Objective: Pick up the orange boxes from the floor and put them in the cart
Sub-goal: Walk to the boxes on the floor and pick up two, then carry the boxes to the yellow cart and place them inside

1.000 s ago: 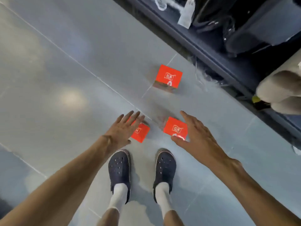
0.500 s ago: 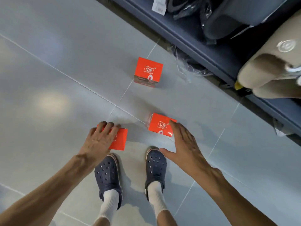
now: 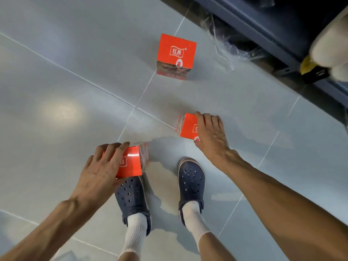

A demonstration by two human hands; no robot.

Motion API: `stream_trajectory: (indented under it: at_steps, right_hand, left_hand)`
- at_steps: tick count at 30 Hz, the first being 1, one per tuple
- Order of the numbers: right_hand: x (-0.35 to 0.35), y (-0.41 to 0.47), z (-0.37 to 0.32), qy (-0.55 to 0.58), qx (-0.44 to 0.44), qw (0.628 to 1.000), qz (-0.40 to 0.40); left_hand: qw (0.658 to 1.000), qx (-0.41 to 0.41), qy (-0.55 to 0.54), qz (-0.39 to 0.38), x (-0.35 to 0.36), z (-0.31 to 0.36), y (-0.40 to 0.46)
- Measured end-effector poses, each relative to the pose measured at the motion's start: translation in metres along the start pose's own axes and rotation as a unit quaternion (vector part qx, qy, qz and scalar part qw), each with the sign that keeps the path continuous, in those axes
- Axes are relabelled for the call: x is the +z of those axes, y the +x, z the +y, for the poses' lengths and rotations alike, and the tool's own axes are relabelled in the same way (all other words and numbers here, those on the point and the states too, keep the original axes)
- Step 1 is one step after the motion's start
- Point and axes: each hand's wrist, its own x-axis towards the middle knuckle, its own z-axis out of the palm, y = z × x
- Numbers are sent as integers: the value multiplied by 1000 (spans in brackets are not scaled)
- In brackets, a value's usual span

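Observation:
Three orange boxes with white lettering are on the grey tiled floor. My left hand [image 3: 102, 166] grips the near-left box [image 3: 131, 162] from above, fingers curled over its far edge, just in front of my left shoe. My right hand [image 3: 211, 132] covers the middle box [image 3: 188, 126], fingers over its far edge and thumb at its near corner. The third box [image 3: 177, 53] stands alone farther away, untouched. No cart is in view.
My feet in dark blue clogs [image 3: 191, 183] stand just behind the boxes. A dark blue shelf base [image 3: 273, 46] runs along the upper right, with crumpled clear plastic [image 3: 226, 51] at its foot and cream-coloured goods [image 3: 331, 46] on it.
Both hands have come down onto the two near boxes and closed their fingers around them. The view has moved closer to the floor, and the left box looks slightly raised.

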Motion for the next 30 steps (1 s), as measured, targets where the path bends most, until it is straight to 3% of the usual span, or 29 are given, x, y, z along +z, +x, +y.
stream_trajectory:
  at_steps: [6, 11, 12, 14, 22, 30]
  right_hand:
    - [-54, -45, -9, 53, 40, 998, 10]
    - [-190, -122, -1, 91, 108, 989, 43]
    - [-184, -132, -3, 90, 111, 989, 45]
    - [-263, -180, 6, 111, 137, 982, 71]
    - [-457, -373, 38, 196, 238, 940, 143]
    - [-613, -601, 96, 242, 334, 876, 249]
  left_hand:
    - [999, 32, -1, 2, -45, 18, -16]
    - [991, 123, 50, 19, -157, 65, -36]
    - [990, 126, 55, 36, -152, 65, -41]
    - [982, 178, 54, 41, -228, 101, -62]
    - [930, 342, 100, 93, -425, 218, -153]
    - [863, 478, 135, 94, -585, 415, -247]
